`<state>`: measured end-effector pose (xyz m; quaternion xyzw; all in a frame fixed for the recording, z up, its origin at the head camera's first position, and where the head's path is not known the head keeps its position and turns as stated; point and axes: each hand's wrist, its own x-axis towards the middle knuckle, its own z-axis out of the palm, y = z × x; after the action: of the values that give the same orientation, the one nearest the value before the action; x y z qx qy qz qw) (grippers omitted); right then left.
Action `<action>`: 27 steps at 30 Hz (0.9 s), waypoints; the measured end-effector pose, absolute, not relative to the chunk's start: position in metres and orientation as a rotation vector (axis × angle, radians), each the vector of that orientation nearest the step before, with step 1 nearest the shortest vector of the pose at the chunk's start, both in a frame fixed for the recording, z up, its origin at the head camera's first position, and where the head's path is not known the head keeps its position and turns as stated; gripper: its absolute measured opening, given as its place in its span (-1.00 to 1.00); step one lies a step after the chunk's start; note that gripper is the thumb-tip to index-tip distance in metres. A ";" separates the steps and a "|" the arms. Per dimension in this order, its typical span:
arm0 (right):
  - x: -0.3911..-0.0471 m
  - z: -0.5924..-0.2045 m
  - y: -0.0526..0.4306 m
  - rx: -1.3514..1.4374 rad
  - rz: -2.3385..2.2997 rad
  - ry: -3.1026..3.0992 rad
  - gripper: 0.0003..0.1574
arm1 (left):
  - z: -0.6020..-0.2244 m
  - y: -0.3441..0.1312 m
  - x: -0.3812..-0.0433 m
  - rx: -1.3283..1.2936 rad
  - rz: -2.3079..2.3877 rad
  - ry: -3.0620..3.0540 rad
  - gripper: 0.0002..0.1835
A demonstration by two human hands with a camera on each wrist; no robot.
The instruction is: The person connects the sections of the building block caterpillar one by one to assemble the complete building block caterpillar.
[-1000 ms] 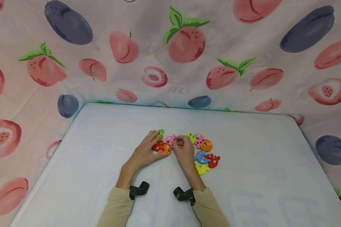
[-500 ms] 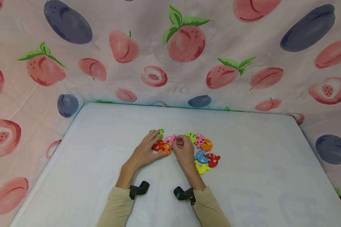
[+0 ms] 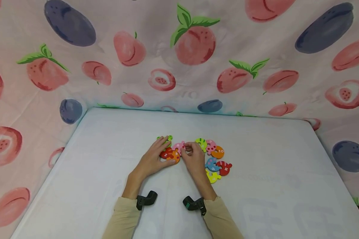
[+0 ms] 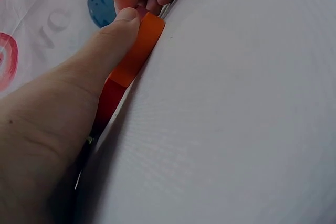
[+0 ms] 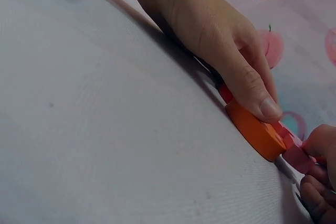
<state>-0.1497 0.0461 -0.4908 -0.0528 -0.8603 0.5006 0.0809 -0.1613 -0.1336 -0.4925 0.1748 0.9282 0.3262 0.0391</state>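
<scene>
In the head view my right hand pinches a pink puzzle piece numbered 4 between thumb and finger. That piece meets an orange piece numbered 3, which joins a red piece numbered 2. My left hand lies over this chain, its fingers extended across a green piece with eyes. Its thumb touches the orange piece, as the left wrist view also shows with the orange edge. The right wrist view shows the pink piece against the orange one. My left palm partly covers the red and green pieces.
Right of my right hand lie a light green striped piece, a pink piece and an orange piece numbered 10. Nearer are blue, red and yellow pieces. A fruit-print cloth rises behind the white table.
The light green striped piece and the pink piece beside it have shifted slightly to the right. Both hands stay nearly still, with the pink 4 piece held in the right.
</scene>
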 end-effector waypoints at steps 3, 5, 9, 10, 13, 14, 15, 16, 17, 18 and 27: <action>-0.150 -0.491 0.046 -0.138 1.473 -2.577 -0.68 | -0.492 -0.134 -0.162 0.522 1.001 2.849 -0.12; -0.150 -0.490 0.047 -0.127 1.470 -2.577 -0.67 | -0.492 -0.134 -0.162 0.512 0.998 2.852 -0.12; -0.149 -0.489 0.047 -0.121 1.474 -2.579 -0.67 | -0.493 -0.134 -0.162 0.502 0.992 2.849 -0.13; -0.149 -0.489 0.047 -0.121 1.478 -2.579 -0.67 | -0.493 -0.134 -0.162 0.500 0.988 2.850 -0.13; -0.149 -0.489 0.047 -0.120 1.488 -2.580 -0.68 | -0.494 -0.134 -0.162 0.500 0.979 2.852 -0.12; -0.149 -0.489 0.047 -0.118 1.491 -2.580 -0.68 | -0.495 -0.134 -0.162 0.500 0.978 2.852 -0.12; -0.148 -0.489 0.047 -0.116 1.493 -2.581 -0.67 | -0.495 -0.134 -0.162 0.500 0.976 2.854 -0.12; -0.148 -0.489 0.047 -0.113 1.496 -2.581 -0.67 | -0.495 -0.134 -0.162 0.500 0.977 2.854 -0.12; -0.148 -0.489 0.046 -0.112 1.492 -2.587 -0.67 | -0.495 -0.134 -0.162 0.501 0.979 2.854 -0.12; -0.148 -0.489 0.046 -0.111 1.488 -2.593 -0.67 | -0.495 -0.134 -0.162 0.501 0.979 2.854 -0.12; -0.148 -0.489 0.046 -0.101 1.472 -2.614 -0.66 | -0.493 -0.133 -0.162 0.500 0.981 2.859 -0.12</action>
<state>-0.1484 0.0463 -0.4895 -0.0336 -0.8688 0.4891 0.0698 -0.1619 -0.1335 -0.4931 0.1631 0.9325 0.3199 0.0391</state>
